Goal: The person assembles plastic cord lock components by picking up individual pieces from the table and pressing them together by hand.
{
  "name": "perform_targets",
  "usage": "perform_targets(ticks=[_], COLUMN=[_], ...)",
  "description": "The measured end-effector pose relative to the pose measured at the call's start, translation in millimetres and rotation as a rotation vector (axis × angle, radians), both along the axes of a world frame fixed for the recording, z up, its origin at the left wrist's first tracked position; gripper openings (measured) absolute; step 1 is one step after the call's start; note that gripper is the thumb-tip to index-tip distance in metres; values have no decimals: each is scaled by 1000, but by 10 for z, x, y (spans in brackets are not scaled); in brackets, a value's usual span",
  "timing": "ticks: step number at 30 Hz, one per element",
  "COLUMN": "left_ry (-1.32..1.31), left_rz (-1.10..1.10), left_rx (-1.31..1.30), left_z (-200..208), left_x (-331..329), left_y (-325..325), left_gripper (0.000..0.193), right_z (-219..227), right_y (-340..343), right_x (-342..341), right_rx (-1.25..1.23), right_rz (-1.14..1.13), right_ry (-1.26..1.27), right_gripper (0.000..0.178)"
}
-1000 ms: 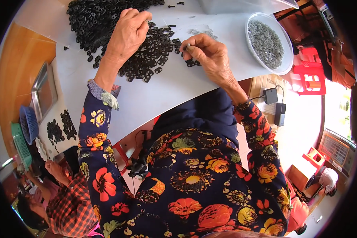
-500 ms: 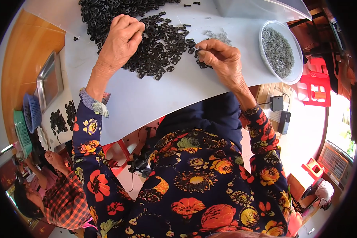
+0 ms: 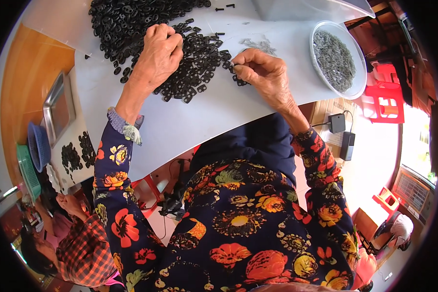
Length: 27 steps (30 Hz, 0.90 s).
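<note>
Head view, one worker seated at white table [image 3: 190,121]. Left hand [image 3: 158,56]: fingers curled down, resting on heap of small black plastic parts [image 3: 131,19]; whether it clasps any, cannot tell. Right hand [image 3: 263,75]: fingertips pinched on a tiny piece, kind unclear, at the heap's right edge. Heap spreads leftward from that pinch, under the nearer left hand. Clear tub of grey metal bits [image 3: 336,58]: well right.
</note>
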<state>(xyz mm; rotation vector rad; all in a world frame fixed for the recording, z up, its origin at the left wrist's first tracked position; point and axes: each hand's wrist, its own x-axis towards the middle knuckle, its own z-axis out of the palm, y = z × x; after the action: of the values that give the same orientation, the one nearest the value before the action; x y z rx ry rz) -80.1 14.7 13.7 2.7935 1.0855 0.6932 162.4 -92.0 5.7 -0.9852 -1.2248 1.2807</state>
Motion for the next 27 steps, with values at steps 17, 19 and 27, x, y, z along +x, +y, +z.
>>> perform_targets(ticks=[17, 19, 27], left_ry=[-45, -90, -275], left_rz=[6, -6, 43], left_rx=[10, 42, -93], left_z=[-29, 0, 41], left_x=[96, 144, 232], left_y=[-164, -206, -234], left_gripper=[19, 20, 22], right_z=[12, 23, 5], right_y=[-2, -6, 2], right_x=[3, 2, 3], right_rx=[-11, -6, 13], right_rz=[15, 7, -4], right_ry=[-30, -13, 29], right_gripper=[11, 11, 14])
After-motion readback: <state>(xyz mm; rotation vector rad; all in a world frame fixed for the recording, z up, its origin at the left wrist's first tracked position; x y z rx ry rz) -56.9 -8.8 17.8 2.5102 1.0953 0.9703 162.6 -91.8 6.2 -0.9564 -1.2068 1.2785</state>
